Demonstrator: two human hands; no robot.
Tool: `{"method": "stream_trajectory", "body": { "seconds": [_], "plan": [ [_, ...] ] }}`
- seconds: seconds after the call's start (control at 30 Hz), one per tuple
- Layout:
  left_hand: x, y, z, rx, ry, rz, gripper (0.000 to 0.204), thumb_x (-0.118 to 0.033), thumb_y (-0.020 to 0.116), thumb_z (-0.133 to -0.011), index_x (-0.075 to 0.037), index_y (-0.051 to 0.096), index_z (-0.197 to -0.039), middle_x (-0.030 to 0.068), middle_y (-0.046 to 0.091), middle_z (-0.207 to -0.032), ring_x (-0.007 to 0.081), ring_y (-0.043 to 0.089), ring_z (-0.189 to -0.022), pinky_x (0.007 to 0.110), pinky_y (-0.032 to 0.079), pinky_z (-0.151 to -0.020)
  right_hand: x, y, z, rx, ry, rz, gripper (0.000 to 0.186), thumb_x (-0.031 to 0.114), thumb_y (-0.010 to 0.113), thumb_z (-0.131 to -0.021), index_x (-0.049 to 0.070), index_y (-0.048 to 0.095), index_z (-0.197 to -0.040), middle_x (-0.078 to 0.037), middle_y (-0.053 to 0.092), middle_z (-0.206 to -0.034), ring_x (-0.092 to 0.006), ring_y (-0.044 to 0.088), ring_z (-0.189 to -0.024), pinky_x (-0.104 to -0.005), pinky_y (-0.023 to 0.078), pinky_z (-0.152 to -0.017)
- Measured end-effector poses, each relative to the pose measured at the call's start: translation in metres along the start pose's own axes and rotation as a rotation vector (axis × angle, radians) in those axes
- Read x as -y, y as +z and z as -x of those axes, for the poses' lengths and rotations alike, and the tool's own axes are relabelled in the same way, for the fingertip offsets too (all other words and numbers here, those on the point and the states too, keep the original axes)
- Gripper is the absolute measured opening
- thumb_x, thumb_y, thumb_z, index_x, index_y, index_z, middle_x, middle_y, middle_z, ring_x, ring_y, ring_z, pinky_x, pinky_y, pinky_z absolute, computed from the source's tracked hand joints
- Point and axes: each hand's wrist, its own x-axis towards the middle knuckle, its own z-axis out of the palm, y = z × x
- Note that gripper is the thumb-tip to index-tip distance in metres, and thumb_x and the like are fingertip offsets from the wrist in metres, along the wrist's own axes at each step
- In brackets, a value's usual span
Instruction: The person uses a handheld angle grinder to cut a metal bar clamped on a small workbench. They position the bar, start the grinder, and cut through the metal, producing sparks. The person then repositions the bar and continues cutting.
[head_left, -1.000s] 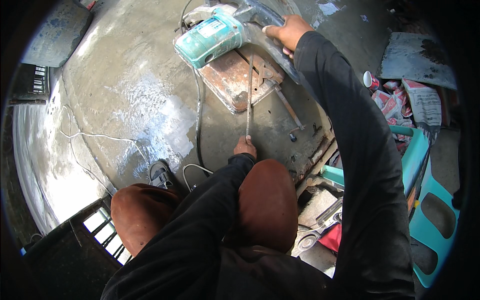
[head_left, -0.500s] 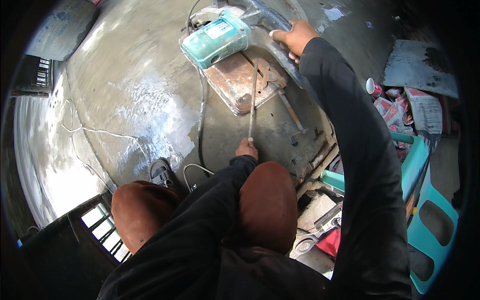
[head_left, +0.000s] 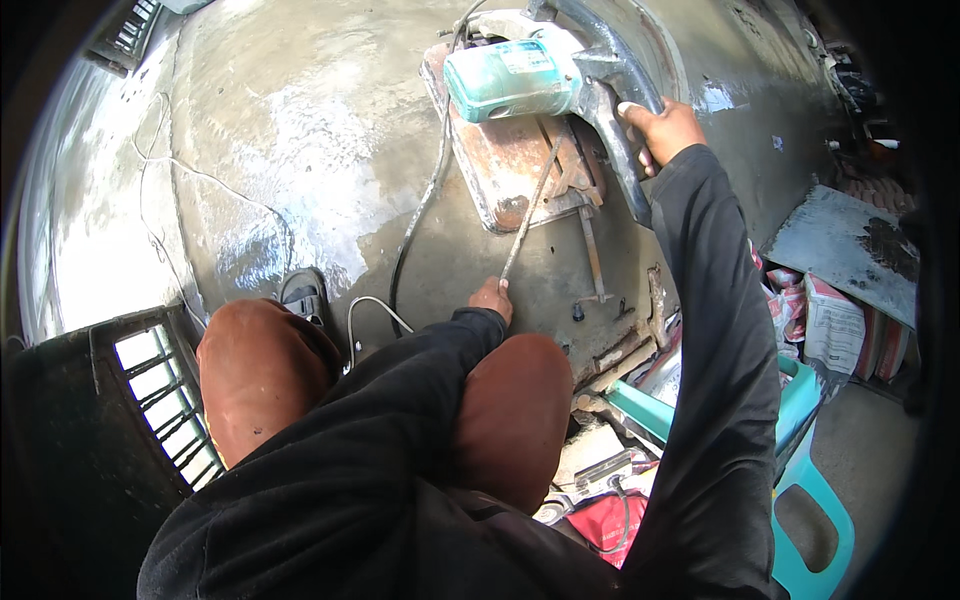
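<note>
My right hand (head_left: 667, 133) is closed round the black handle of a cut-off saw (head_left: 512, 80) with a teal motor housing. The saw stands on a rusty metal base (head_left: 500, 185) on the floor ahead of me. My left hand (head_left: 491, 299), closed, grips the near end of a thin steel rod (head_left: 528, 222). The rod slants up and away over the base, its far part reaching in beneath the saw by the clamp. From the base a clamp screw (head_left: 595, 255) sticks out toward me. The saw's disc is hidden from this view.
A black cable (head_left: 412, 235) runs from the saw along the floor, with a pale cord (head_left: 215, 178) farther left. At right are a teal plastic chair (head_left: 795, 395), a grey board (head_left: 850, 245) and paper bags (head_left: 833, 325). A barred metal frame (head_left: 165, 395) lies at lower left.
The view has turned, so the saw and its base appear farther right and the rod more slanted. Both hands keep their holds on the handle and the rod.
</note>
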Motion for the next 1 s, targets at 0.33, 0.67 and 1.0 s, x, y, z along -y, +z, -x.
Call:
{"method": "stream_trajectory", "body": {
  "seconds": [0.33,0.67,1.0],
  "plan": [
    [0.0,-0.0017,-0.0011,0.033,0.007,-0.033,0.033,-0.033,0.036,-0.096,-0.003,0.05,-0.097,0.0283,0.06,-0.089,0.048,0.055,-0.088,0.051,0.043,-0.078,-0.004,0.0017,-0.0043,-0.032,-0.011,0.02,0.03,0.022,0.067,-0.078,-0.003,0.056,-0.09,-0.008,0.055,-0.067,-0.0129,0.045,-0.038,-0.0294,0.033,-0.033],
    [-0.0008,0.0002,-0.0009,0.015,-0.037,-0.041,0.033,-0.033,0.039,-0.094,-0.004,0.055,-0.097,0.0272,0.06,-0.09,0.047,0.055,-0.089,0.05,0.044,-0.077,-0.0025,0.0001,-0.0019,-0.029,-0.024,0.03,0.034,0.027,0.068,-0.076,-0.004,0.057,-0.083,-0.008,0.059,-0.063,-0.0143,0.048,-0.042,-0.0311,0.039,-0.038],
    [-0.0002,-0.0018,-0.0028,0.051,-0.029,-0.049,0.034,-0.034,0.037,-0.095,-0.004,0.051,-0.1,0.0294,0.059,-0.094,0.0485,0.054,-0.092,0.051,0.043,-0.08,-0.0065,0.0005,-0.0061,-0.054,-0.024,0.068,0.036,0.029,0.068,-0.076,-0.004,0.057,-0.084,-0.009,0.06,-0.064,-0.0152,0.05,-0.044,-0.0312,0.041,-0.039]
  ]
}}
